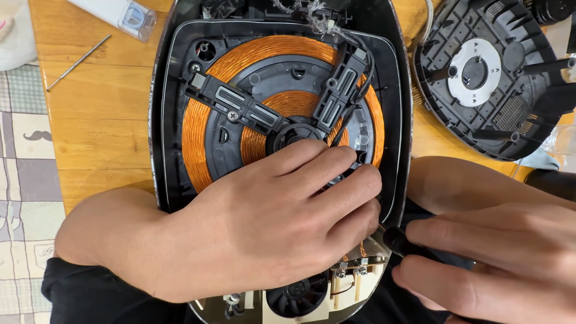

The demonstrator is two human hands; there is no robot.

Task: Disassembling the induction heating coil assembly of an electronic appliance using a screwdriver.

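An opened induction cooker (165, 120) lies on a wooden table, its orange copper coil (195, 132) and black plastic coil bracket (240, 108) exposed. My left hand (264, 222) rests flat on the lower part of the coil, fingers spread over the bracket's centre hub. My right hand (498, 258) comes in from the lower right, closed around a black screwdriver handle (402, 243) whose tip points under my left fingers. A small fan (297, 294) and circuit board show at the cooker's near edge.
The cooker's removed black bottom cover (480, 72) lies at the upper right. A thin metal rod (78, 60) and a white plastic object (120, 15) sit on the wooden table (102, 132) at the upper left. A checked cloth (24, 198) covers the left side.
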